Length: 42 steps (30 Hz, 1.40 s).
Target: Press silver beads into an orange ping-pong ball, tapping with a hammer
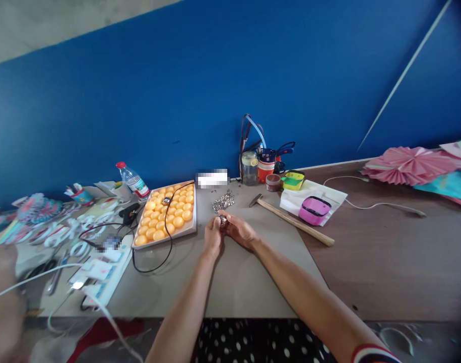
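Note:
Both of my hands meet at the middle of the table around a small round object with a shiny, dark silver surface (223, 220); its exact kind is unclear. My left hand (213, 236) is closed on its left side, thumb on top. From the right, my right hand (242, 232) grips the same object with its fingers curled. Just beyond my fingertips lies a loose pile of small shiny metal pieces (223, 201). To the left, a shallow white box (195, 222) holds rows of orange balls (159, 235), and a similar silvery ball (166, 200) rests on them.
A hammer (294, 220) lies to the right beside a purple case (315, 210). Against the wall stand a glass jar (250, 171) and a red cup (266, 174). Leftward are a bottle (134, 182), a power strip (111, 282) and cables. A blurred arm (3, 302) shows at far left.

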Available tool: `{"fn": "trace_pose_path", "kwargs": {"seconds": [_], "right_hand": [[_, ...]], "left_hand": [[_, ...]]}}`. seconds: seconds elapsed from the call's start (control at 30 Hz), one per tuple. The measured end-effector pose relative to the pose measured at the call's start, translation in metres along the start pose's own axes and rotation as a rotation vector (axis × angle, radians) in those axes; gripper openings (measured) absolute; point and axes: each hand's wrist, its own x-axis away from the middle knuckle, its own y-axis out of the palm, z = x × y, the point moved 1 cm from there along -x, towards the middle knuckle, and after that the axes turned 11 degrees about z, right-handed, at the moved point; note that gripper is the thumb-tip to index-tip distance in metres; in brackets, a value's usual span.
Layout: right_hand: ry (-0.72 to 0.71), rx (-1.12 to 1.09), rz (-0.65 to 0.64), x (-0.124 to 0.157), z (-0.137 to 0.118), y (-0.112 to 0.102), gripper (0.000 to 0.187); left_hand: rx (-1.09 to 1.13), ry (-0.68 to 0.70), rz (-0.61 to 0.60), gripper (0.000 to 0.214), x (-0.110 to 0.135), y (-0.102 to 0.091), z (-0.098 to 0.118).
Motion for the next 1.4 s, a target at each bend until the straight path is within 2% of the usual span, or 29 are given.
{"fn": "trace_pose_path", "kwargs": {"seconds": [0.2, 0.3, 0.4, 0.47, 0.53, 0.6, 0.63, 0.7, 0.87, 0.97, 1.03, 1.2, 1.4], "right_hand": [[-0.025, -0.061, -0.005, -0.003, -0.006, -0.002, 0.034], [-0.124, 0.059, 0.053, -0.005, -0.008, -0.006, 0.042], [-0.402, 0.459, 0.106, -0.001, -0.009, -0.006, 0.05], [-0.61, 0.841, 0.037, 0.005, -0.008, -0.001, 0.054], [-0.745, 1.157, -0.092, 0.012, -0.005, 0.006, 0.058], [-0.819, 1.299, -0.141, 0.015, -0.005, 0.01, 0.061], [-0.842, 1.301, -0.137, 0.015, -0.006, 0.01, 0.06], [-0.864, 1.23, -0.043, 0.012, -0.01, 0.005, 0.058], [-0.786, 1.089, 0.384, -0.005, -0.022, -0.021, 0.048], [-0.814, 1.132, 0.531, -0.008, -0.024, -0.026, 0.037], [-0.857, 1.174, 0.541, -0.007, -0.023, -0.023, 0.031], [-0.913, 1.219, 0.47, -0.001, -0.019, -0.014, 0.024], [-0.96, 1.209, 0.331, 0.007, -0.019, -0.003, 0.026]], "left_hand": [[0.243, -0.14, 0.014, 0.038, 0.006, 0.006, 0.009], [0.31, -0.173, 0.018, 0.037, 0.009, 0.008, 0.013], [0.352, -0.215, -0.039, 0.036, 0.011, 0.008, 0.016], [0.366, -0.279, -0.075, 0.038, 0.012, 0.007, 0.019], [0.381, -0.353, -0.094, 0.042, 0.011, 0.005, 0.021], [0.418, -0.396, -0.108, 0.045, 0.009, 0.002, 0.024], [0.444, -0.398, -0.109, 0.044, 0.007, 0.0, 0.025], [0.496, -0.39, -0.096, 0.038, 0.005, -0.001, 0.027], [0.53, -0.448, -0.029, 0.021, 0.005, -0.002, 0.027], [0.493, -0.475, -0.024, 0.023, 0.005, -0.002, 0.026], [0.462, -0.461, -0.038, 0.025, 0.005, -0.002, 0.025], [0.38, -0.459, -0.092, 0.025, 0.007, 0.0, 0.023], [0.315, -0.433, -0.031, 0.033, 0.01, 0.003, 0.022]]}}
